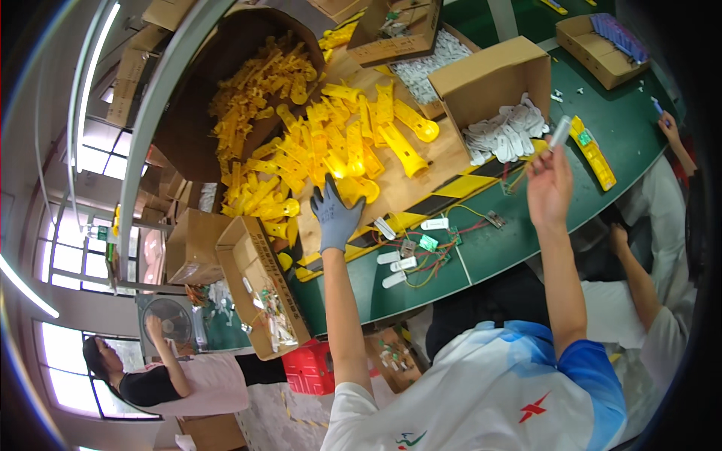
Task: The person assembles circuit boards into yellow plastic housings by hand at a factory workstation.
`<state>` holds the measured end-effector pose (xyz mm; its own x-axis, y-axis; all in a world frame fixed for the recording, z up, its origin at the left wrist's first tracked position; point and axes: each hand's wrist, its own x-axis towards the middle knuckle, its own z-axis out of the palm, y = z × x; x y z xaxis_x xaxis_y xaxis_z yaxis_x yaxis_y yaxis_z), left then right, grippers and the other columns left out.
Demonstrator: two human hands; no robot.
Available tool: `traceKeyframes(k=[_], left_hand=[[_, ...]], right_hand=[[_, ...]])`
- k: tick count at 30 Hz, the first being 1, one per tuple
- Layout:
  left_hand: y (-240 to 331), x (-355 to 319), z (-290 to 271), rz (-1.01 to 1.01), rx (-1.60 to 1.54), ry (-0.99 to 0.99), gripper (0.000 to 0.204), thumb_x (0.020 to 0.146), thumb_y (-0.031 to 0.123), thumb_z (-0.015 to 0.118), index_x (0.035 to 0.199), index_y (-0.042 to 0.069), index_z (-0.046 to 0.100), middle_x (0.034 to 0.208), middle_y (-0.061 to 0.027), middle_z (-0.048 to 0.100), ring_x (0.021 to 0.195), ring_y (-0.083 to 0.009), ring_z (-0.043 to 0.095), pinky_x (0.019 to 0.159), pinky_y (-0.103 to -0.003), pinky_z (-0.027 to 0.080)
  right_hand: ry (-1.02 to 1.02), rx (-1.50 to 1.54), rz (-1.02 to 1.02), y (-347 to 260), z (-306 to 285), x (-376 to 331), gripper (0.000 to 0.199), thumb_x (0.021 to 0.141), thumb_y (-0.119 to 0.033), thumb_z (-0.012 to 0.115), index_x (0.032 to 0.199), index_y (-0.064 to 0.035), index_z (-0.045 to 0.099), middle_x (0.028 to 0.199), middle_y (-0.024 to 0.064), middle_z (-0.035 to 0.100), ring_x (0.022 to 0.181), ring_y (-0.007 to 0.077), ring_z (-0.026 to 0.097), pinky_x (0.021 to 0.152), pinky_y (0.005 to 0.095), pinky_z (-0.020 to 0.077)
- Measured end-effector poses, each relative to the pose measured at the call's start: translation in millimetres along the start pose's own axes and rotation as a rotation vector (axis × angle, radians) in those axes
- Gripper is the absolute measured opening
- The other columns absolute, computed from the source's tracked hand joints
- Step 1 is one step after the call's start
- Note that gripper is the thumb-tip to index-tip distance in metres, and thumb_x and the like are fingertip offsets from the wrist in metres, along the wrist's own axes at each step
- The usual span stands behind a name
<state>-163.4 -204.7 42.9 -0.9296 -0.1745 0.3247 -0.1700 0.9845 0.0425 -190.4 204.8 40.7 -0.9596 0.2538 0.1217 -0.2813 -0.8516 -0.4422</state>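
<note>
While reaching over the worktop, left hand, grey-gloved, fingers spread and empty above yellow plastic shells; right hand raised, pinching a pale tube. Risk: glove snagging the loose pile, sending shells sliding onto wired circuit boards.

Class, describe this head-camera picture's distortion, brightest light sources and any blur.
Head view: fisheye bends the grey overhead rail and green worktable edge; the windows at left are blown out white; the bare right hand holding a small pale cylinder looks slightly motion-blurred.
</note>
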Motion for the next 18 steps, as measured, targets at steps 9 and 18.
traceKeyframes(k=[9, 18], left_hand=[[-4, -33, -22, -0.068, -0.337, 0.389, 0.056, 0.068, 0.008, 0.083, 0.117, -0.002, 0.059, 0.108, -0.0167, 0.063, 0.102, -0.0324, 0.061, 0.091, -0.039, 0.048], [164, -93, -102, -0.277, -1.558, 0.422, 0.022, 0.095, 0.024, 0.058, 0.097, 0.006, 0.045, 0.087, -0.0055, 0.050, 0.079, -0.0170, 0.056, 0.079, -0.036, 0.053]], right_hand=[[-0.246, -0.647, 0.170, -14, 0, -81, 0.016, 0.094, -0.017, 0.058, 0.087, -0.0034, 0.062, 0.070, 0.0019, 0.062, 0.061, 0.0078, 0.057, 0.059, 0.0229, 0.0468], [-0.931, -0.924, 0.221, 24, 54, -110, 0.018, 0.086, -0.018, 0.071, 0.086, -0.0001, 0.069, 0.068, 0.0095, 0.066, 0.058, 0.0157, 0.063, 0.057, 0.0273, 0.0492]])
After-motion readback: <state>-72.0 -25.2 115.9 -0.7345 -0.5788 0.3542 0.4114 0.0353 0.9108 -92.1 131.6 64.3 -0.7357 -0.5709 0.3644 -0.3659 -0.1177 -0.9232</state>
